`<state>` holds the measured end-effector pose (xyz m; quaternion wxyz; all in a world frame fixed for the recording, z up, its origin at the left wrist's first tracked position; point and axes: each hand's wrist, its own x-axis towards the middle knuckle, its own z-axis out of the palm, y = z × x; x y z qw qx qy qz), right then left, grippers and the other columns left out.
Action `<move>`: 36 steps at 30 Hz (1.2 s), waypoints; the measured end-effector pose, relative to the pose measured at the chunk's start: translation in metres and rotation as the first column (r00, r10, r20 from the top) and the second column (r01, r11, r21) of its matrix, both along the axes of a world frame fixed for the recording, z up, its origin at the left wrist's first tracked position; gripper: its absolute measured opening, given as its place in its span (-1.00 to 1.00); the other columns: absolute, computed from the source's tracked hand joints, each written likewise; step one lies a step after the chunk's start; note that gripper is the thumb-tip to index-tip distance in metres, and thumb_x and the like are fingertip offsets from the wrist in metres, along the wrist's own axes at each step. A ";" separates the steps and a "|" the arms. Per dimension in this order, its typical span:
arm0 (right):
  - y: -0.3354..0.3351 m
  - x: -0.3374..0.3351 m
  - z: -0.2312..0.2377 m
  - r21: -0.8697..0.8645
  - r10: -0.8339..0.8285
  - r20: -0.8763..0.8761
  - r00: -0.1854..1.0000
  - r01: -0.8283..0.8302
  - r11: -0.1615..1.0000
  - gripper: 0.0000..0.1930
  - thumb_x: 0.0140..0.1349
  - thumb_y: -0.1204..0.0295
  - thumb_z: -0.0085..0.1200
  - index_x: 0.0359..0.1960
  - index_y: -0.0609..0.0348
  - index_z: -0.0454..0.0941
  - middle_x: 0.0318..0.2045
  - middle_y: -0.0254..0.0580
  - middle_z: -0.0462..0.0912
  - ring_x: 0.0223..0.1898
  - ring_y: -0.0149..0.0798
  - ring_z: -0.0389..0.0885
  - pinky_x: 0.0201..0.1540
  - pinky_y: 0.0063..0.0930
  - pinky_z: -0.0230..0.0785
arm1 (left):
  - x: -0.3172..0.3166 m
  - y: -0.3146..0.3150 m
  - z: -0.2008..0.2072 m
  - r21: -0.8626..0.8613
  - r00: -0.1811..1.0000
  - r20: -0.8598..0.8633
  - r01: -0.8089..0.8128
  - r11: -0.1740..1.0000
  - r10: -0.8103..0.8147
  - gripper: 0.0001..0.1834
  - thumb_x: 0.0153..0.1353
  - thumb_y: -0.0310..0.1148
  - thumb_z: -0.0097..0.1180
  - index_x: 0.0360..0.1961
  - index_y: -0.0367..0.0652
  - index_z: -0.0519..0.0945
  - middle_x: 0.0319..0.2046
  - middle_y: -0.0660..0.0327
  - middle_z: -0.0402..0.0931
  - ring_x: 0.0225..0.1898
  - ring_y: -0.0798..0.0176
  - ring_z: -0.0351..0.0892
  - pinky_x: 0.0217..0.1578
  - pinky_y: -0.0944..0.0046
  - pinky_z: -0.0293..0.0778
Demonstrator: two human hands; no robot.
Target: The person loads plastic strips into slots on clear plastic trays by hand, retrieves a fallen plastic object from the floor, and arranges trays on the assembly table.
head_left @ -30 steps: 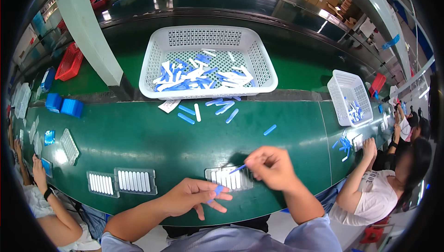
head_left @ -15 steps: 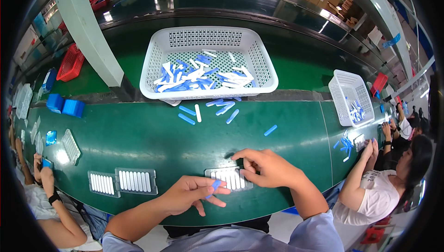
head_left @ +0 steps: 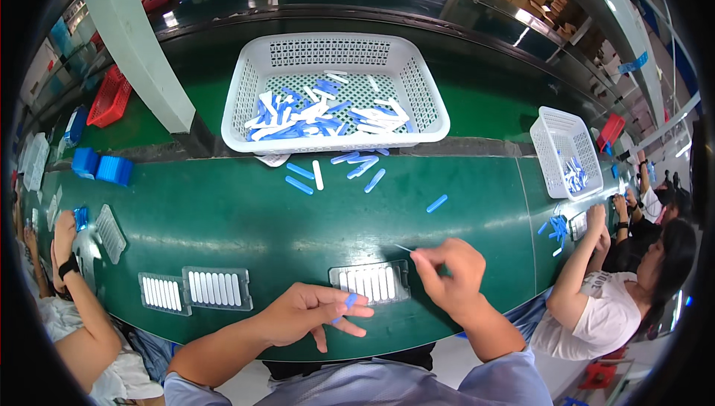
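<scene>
My left hand (head_left: pixel 313 313) holds a small blue strip (head_left: pixel 351 301) between its fingers, the other fingertips spread apart. Just beyond it, a clear plastic tray (head_left: pixel 403 281) lies on the table with several white strips (head_left: pixel 369 282) side by side in it; the left fingers partly cover its near left corner. To the right of that tray, my right hand (head_left: pixel 450 272) is closed in a pinch. A thin pale strip (head_left: pixel 403 247), seen nearly edge-on, sticks out to the left from its fingertips, above the tray's far right corner.
A white basket (head_left: pixel 335 145) with blue and white strips stands ahead. Loose blue strips (head_left: pixel 299 185) lie before it, and one (head_left: pixel 437 203) to the right. Two filled trays (head_left: pixel 216 289) sit at left. A post (head_left: pixel 141 56) rises far left. Co-workers (head_left: pixel 614 279) sit either side.
My right hand has drawn back from the tray to the right and now pinches a thin strip. My left hand stays nearly in place. The left co-worker's hand has shifted.
</scene>
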<state>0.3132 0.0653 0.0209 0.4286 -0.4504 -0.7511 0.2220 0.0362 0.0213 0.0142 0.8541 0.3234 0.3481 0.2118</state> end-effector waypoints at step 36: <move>-0.008 0.015 -0.022 0.016 0.337 0.321 0.885 -0.361 0.933 -0.27 -0.13 0.18 0.60 0.11 0.20 0.61 -0.10 -0.12 0.70 -0.03 -0.03 0.61 0.09 -0.18 0.40 | 0.016 -0.027 0.003 0.746 0.489 -0.569 0.646 0.165 0.661 -0.36 0.19 0.07 0.32 0.15 -0.14 0.61 -0.39 0.17 0.71 -0.37 0.12 0.72 -0.35 0.10 0.60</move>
